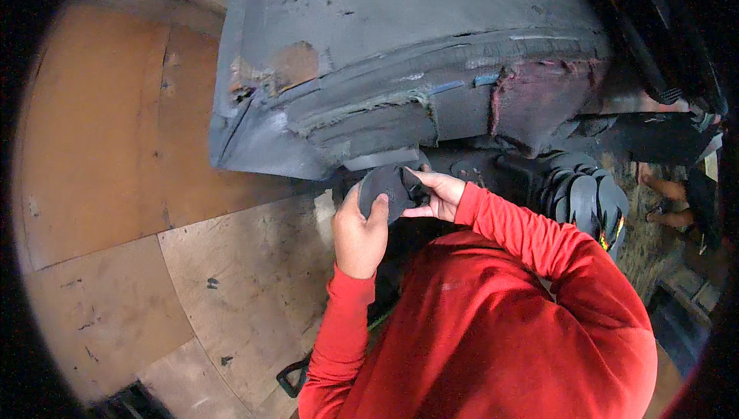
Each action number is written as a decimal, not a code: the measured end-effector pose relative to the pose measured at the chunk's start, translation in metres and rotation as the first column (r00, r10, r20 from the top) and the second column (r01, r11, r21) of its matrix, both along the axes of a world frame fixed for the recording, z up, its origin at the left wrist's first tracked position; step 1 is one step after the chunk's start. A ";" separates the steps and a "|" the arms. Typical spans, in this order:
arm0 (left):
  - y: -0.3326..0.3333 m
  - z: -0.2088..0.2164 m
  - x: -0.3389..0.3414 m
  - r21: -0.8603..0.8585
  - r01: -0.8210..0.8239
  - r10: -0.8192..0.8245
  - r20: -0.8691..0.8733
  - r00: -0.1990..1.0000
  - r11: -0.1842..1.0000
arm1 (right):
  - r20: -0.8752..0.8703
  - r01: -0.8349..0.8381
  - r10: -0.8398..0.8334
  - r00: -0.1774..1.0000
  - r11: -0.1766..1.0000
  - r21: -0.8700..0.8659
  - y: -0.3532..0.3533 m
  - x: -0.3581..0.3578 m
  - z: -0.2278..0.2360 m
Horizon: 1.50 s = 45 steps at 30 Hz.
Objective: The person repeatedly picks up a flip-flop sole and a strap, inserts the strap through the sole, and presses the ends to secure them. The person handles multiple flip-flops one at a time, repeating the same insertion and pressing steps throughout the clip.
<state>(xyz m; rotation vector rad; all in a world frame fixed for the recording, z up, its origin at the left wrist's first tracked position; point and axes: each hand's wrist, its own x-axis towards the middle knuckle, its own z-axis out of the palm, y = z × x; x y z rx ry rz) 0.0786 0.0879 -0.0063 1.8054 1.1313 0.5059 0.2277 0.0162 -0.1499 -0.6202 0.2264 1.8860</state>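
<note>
A dark grey sandal sole (382, 188) with a rounded end is held up in front of my chest, close to the worn edge of the grey bench. My left hand (360, 227) grips its left side, thumb lying across the face. On the other side, my right hand (440, 194) pinches a dark part at the sole's right edge; the fingers partly cover that part, so its shape is unclear. Right of my right forearm stands a bunch of similar dark soles (583, 196), some with a flame-coloured print.
The large grey bench (431, 3) has ragged cloth (546, 100) along its front edge. Brown boards (100, 134) and pale sheets (239, 288) cover the left side. A black handle-like loop (292, 377) sits by my left elbow. Another person's limbs (668, 202) show at far right.
</note>
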 end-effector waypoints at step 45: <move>-0.124 -0.073 -0.126 -0.252 0.056 -0.032 0.095 0.995 0.966 | 0.942 -0.526 -0.263 0.209 0.782 0.335 -0.046 -0.030 0.037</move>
